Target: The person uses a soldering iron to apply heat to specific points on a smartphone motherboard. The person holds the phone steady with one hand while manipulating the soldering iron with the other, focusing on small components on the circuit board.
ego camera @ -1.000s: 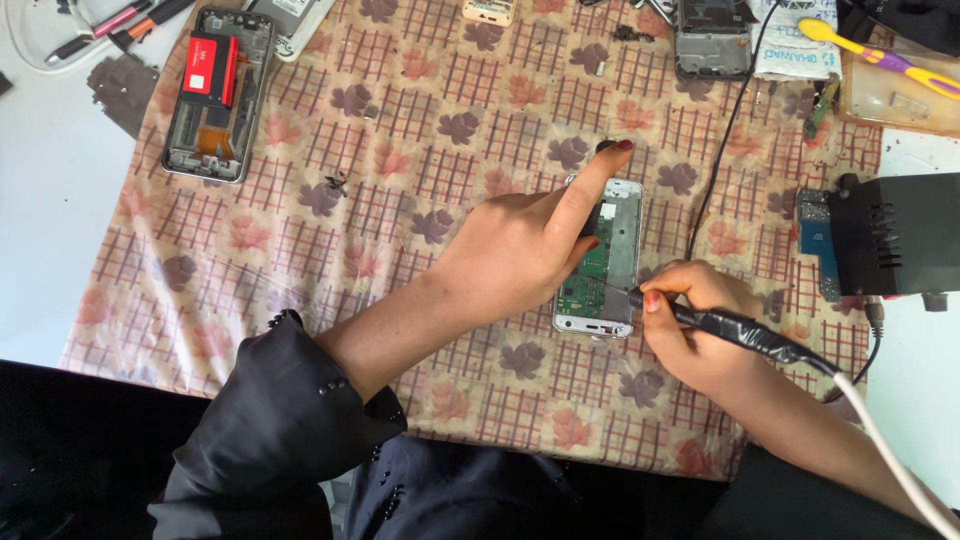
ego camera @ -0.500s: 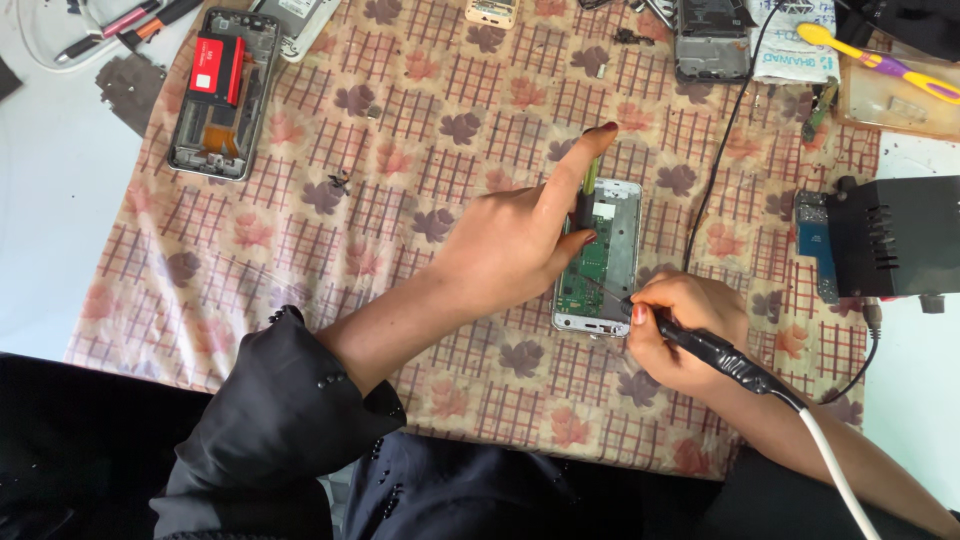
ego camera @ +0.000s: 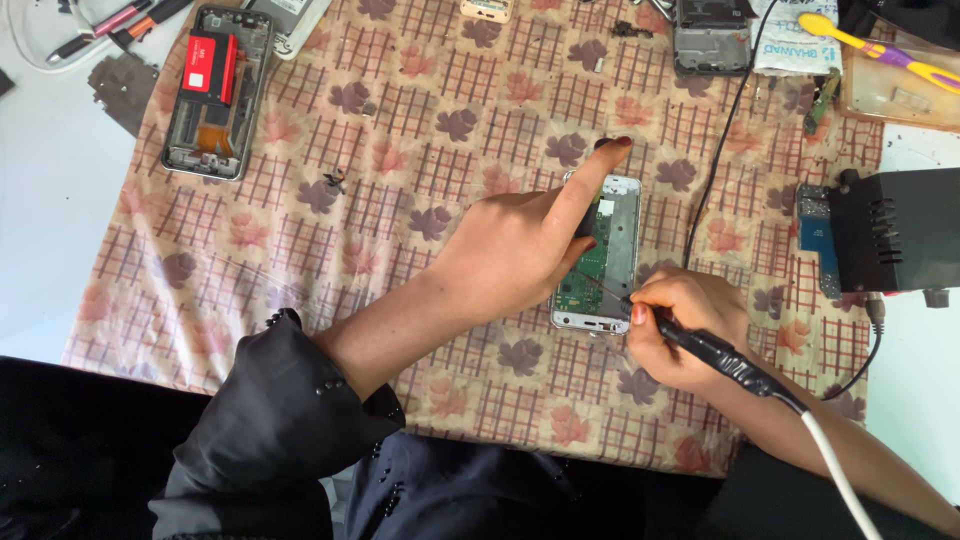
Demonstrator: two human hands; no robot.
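Silver-framed and stripped of its cover, the opened phone lies flat on the leaf-patterned cloth under both sets of fingers. The left hand presses down on it, forefinger stretched along its left edge to the top corner, the other fingers curled over the green circuit board. The right hand is closed in a pen grip on the black soldering iron, whose tip touches the board just left of the thumb. Compared with 1 second ago, the right hand has moved up and in, bringing the tip from the phone's lower edge onto the board, so the soldering contact looks under way. The phone's long axis runs away from the person, top end far. Right of the right hand's fingers sits a black soldering station; far left of the left hand's fingers lies another opened phone with a red battery.
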